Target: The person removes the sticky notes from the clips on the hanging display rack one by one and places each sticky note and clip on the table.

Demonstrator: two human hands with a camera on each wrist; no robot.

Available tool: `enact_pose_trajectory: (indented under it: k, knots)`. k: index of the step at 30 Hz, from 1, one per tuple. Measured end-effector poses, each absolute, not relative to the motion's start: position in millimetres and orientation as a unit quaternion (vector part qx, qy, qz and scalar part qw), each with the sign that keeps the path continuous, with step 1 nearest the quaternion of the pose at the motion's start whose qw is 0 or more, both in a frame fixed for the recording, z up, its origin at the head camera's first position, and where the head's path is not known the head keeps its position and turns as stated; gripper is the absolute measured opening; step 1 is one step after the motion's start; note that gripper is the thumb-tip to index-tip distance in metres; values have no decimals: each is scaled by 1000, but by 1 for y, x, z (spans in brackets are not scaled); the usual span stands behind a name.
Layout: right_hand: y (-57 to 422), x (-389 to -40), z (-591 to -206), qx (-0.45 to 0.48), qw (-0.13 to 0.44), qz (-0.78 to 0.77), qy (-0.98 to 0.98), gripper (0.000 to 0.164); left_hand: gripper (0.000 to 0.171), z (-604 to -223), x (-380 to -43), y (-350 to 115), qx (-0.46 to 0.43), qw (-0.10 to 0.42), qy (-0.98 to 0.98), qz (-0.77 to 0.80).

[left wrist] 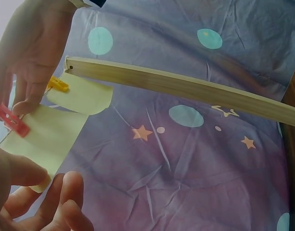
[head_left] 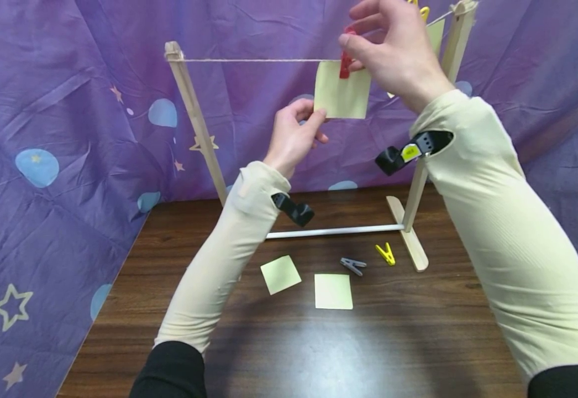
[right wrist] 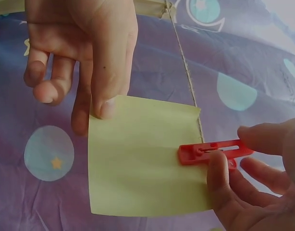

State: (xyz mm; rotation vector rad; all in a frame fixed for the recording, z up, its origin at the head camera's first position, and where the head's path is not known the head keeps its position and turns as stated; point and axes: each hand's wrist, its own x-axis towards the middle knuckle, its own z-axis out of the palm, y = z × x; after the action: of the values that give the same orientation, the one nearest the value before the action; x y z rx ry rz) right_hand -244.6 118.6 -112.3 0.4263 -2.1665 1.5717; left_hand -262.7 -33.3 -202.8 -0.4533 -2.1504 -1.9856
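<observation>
A pale yellow paper square (head_left: 336,99) hangs at the string (head_left: 254,60) with a red clothespin (head_left: 345,65) over its top edge. My left hand (head_left: 294,132) pinches the paper's lower left corner between thumb and fingers. At the top edge my right hand (head_left: 398,55) holds the red clothespin by its handle end; in the right wrist view the clothespin (right wrist: 210,151) lies across the paper's edge and the string. Further right, a second paper (left wrist: 85,94) hangs under a yellow clothespin (left wrist: 58,84).
A wooden frame with a left post (head_left: 196,121) and right post (head_left: 460,38) carries the string. On the table (head_left: 169,293) lie two paper squares (head_left: 281,275) (head_left: 334,291), a grey clothespin (head_left: 353,265) and a yellow clothespin (head_left: 385,254). A white rod (head_left: 334,231) runs low between the posts.
</observation>
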Motion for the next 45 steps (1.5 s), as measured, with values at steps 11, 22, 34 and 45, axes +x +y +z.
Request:
enact_pose_trajectory:
  k: [11, 22, 34, 45]
  knots:
    - [124, -244, -110, 160, 212, 536, -801, 42, 19, -202, -265, -33, -153, 90, -727, -664]
    - [124, -242, -107, 150, 231, 539, -796, 36, 18, -202, -267, -33, -156, 90, -727, -663]
    - [122, -243, -110, 176, 277, 495, -805, 23, 19, -204, -268, -33, -155, 85, -730, -660]
    - [116, -247, -112, 189, 314, 457, -811, 15, 20, -204, -268, -33, -153, 90, -729, -661]
